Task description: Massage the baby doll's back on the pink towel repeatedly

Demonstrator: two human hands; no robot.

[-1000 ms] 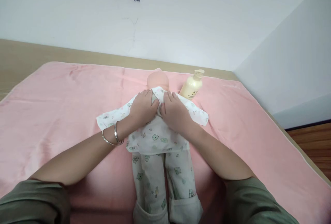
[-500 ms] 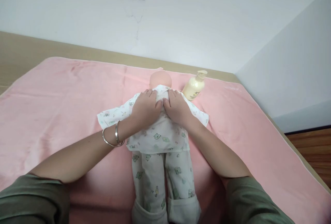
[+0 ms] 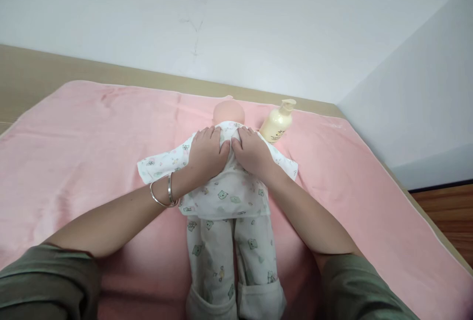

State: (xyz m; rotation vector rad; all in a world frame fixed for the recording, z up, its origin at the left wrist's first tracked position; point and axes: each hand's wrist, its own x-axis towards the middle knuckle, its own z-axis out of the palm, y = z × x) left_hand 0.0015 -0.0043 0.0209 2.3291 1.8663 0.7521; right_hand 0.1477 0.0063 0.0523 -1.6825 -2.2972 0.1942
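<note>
A baby doll (image 3: 229, 202) in a white printed top and trousers lies stretched out, its bald head (image 3: 229, 112) pointing away from me; no face shows. My left hand (image 3: 209, 148) rests flat on the left side of the doll's upper body, fingers extended. On the other side, my right hand (image 3: 253, 150) lies flat on the cloth too. Both thumbs point inward and nearly meet in the middle. Neither hand grips anything. Two silver bangles (image 3: 170, 189) circle my left wrist.
Right of the doll's head, a cream pump bottle (image 3: 277, 122) leans on the pink blanket (image 3: 92, 147). Under the blanket is a wooden surface (image 3: 40, 61), bordered by a white wall (image 3: 258, 29) at the back.
My left hand has shifted slightly left, and the gap between the thumbs is a little different. Both hands stay on the doll; the bottle has not moved.
</note>
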